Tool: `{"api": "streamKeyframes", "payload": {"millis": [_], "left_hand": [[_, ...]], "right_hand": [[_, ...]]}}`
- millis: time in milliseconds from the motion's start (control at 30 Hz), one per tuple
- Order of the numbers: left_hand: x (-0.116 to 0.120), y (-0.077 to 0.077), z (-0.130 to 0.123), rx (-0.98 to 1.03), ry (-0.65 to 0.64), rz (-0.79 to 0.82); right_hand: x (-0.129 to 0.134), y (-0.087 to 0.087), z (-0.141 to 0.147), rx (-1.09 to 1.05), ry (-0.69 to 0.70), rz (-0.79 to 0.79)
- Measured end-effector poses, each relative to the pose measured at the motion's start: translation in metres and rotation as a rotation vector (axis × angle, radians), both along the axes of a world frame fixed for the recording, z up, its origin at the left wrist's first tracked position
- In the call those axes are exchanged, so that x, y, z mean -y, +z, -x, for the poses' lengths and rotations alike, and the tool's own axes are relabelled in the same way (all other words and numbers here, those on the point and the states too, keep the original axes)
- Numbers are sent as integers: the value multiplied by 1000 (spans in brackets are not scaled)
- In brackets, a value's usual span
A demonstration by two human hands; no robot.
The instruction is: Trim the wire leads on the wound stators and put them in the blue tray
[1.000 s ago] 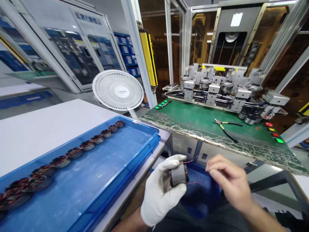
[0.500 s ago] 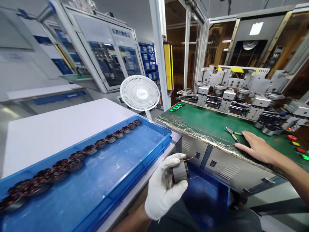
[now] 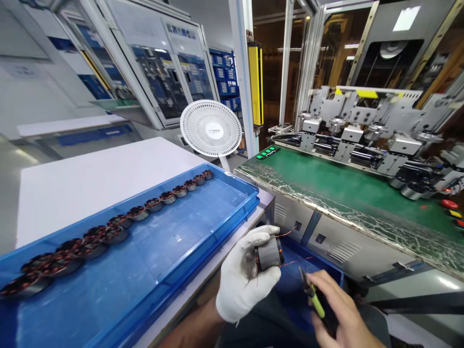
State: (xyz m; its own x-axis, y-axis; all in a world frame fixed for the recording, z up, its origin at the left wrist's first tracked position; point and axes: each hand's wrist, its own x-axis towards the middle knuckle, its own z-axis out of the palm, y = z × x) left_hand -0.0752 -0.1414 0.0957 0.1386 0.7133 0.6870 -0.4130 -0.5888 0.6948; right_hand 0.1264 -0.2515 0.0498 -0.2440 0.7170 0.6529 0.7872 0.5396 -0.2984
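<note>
My left hand (image 3: pixel 241 280), in a white glove, is closed around a stator (image 3: pixel 268 254), a grey metal ring wound with copper wire. Loose copper wire ends (image 3: pixel 288 233) stick out from its right side. My bare right hand (image 3: pixel 339 309) grips wire cutters (image 3: pixel 314 297) with yellow-green and dark handles. Their jaws point up and left, a short way to the right of the stator and apart from it. Several more stators (image 3: pixel 167 197) stand in a row along the far side of the blue tray (image 3: pixel 145 270) at my left.
The tray rests on a white table (image 3: pixel 97 174). A white fan (image 3: pixel 211 129) stands behind it. At right, a green bench (image 3: pixel 326 181) with a worn front edge carries a machine (image 3: pixel 353 137). Below my hands is a blue bin (image 3: pixel 295 290).
My right hand has picked up the wire cutters from the green bench and brought them down and left, near the stator. My left hand holds the stator in nearly the same place.
</note>
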Motion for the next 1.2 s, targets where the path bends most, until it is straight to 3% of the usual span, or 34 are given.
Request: {"api": "streamKeyframes", "payload": {"millis": [100,267,567,667,767,1033,1200], "left_hand": [[2,-3,-1,-17,8,2],[5,-4,-2,-27,8,-16],[3,-7,-4,-54,8,-27],[4,-8,-4,-62,0,-53],[5,-9,-2,-88,-25,-105],[7,-11,4,-175,-85,-173],[7,-13,7,-266,-69,-229]], "right_hand": [[-3,-3,22,-152,126,18],[-13,8,32,-292,197,2],[-13,1,31,-349,172,-18],[-11,-2,27,-403,199,43],[-10,2,25,-442,185,103],[-10,18,25,-345,145,74],[-11,6,19,-350,139,23]]}}
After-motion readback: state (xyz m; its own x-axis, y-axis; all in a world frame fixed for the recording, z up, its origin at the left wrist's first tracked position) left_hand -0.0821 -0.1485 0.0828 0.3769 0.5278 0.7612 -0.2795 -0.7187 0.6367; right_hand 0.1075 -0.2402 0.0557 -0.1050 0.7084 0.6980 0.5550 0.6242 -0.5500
